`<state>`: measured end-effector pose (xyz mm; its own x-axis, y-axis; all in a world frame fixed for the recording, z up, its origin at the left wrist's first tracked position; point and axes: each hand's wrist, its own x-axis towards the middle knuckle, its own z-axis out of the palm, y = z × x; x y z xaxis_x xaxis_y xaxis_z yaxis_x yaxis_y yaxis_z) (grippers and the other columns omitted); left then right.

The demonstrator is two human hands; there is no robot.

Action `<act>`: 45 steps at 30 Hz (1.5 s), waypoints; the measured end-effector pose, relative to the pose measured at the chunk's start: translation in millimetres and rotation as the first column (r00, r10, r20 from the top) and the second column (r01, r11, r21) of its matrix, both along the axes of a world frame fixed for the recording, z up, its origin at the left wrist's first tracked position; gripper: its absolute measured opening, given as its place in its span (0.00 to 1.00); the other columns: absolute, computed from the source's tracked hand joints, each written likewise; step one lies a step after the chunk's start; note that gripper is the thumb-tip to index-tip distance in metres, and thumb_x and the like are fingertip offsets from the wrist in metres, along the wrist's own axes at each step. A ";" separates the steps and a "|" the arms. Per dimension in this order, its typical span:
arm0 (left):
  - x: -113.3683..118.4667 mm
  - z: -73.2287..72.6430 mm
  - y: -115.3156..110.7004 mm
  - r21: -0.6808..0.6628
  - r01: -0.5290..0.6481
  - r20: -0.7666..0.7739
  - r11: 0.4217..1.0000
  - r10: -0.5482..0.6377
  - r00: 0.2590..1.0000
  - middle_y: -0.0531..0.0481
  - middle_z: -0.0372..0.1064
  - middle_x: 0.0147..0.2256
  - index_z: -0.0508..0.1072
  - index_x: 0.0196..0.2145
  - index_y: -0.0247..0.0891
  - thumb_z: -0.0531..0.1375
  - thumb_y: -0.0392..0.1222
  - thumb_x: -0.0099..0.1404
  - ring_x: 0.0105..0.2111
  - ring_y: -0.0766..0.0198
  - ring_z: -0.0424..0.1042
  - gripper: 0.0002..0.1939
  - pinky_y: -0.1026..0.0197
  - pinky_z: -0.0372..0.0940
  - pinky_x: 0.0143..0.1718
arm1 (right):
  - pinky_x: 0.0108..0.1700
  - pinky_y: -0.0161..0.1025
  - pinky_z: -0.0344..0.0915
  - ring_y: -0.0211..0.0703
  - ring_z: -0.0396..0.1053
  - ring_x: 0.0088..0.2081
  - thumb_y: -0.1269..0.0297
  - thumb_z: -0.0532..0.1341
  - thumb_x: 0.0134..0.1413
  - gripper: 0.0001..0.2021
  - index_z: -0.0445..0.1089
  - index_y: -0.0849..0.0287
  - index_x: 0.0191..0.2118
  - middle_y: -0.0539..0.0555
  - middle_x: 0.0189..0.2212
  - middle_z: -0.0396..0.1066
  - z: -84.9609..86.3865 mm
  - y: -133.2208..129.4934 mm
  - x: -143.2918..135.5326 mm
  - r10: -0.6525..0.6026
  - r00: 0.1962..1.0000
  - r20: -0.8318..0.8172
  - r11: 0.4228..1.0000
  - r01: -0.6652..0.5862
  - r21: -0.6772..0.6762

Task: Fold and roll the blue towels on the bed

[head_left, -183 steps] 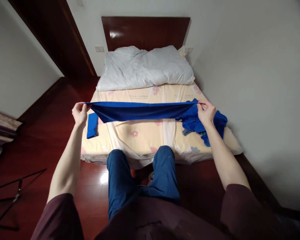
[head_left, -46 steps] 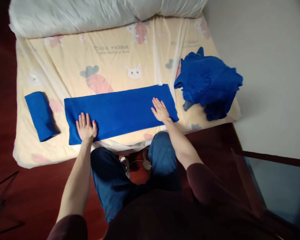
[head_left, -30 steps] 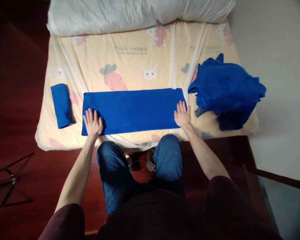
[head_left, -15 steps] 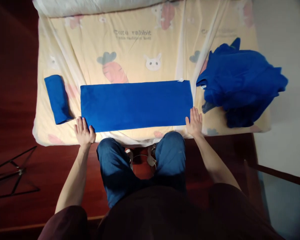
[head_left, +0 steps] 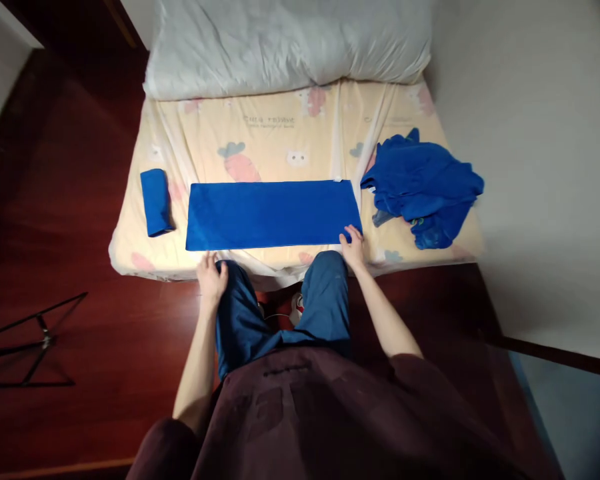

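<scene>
A blue cloth (head_left: 273,215), folded into a long flat strip, lies across the bed in front of my knees. My right hand (head_left: 353,248) rests at the strip's near right corner, its fingers apart and the tips touching the fabric. Just below the near left corner is my left hand (head_left: 212,277), fingers spread and curved, holding nothing, beside my left knee. To the left of the strip lies a smaller rolled blue cloth (head_left: 156,202). A crumpled heap of blue fabric (head_left: 425,183) sits to the right.
The bed (head_left: 293,143) has a yellow sheet printed with carrots and rabbits. A large pale bundle of bedding (head_left: 285,47) lies along its far side. A wall (head_left: 525,160) stands close on the right. Black stand legs (head_left: 43,340) are on the floor at left.
My view has pulled back, showing more bedding. The left hand has come off the strip's near left corner toward my knee. My right hand has shifted from the right edge onto the corner, fingers bending.
</scene>
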<state>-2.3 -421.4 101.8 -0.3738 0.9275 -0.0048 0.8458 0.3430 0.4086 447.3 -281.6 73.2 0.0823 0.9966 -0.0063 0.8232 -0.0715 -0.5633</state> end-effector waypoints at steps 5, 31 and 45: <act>78.3 15.5 -103.0 -0.049 0.024 -0.135 0.998 -0.031 0.990 0.41 0.36 0.77 0.58 0.75 0.38 0.54 0.50 0.75 0.76 0.34 0.37 0.35 0.32 0.46 0.73 | 0.71 0.54 0.61 0.54 0.64 0.68 0.49 0.48 0.72 0.29 0.68 0.60 0.67 0.64 0.67 0.67 13.5 -99.0 -33.2 0.015 0.983 -0.185 1.000 -0.011 0.025; 82.9 14.3 -122.0 0.011 0.050 -0.147 0.999 -0.047 0.988 0.44 0.43 0.76 0.68 0.69 0.41 0.57 0.46 0.71 0.75 0.34 0.40 0.30 0.32 0.50 0.70 | 0.46 0.38 0.78 0.39 0.78 0.41 0.66 0.56 0.70 0.04 0.68 0.54 0.43 0.55 0.49 0.81 0.0 -89.3 -233.0 -0.646 -0.291 -0.706 0.755 -0.106 -0.647; 86.5 31.1 -119.7 -0.115 0.040 -0.135 0.993 -0.055 0.989 0.44 0.39 0.77 0.67 0.70 0.41 0.57 0.46 0.70 0.76 0.36 0.36 0.31 0.31 0.47 0.71 | 0.57 0.38 0.74 0.35 0.78 0.48 0.63 0.53 0.73 0.11 0.73 0.57 0.45 0.54 0.54 0.79 -8.7 -46.2 -244.6 -0.613 -0.203 -0.764 0.786 -0.059 -0.615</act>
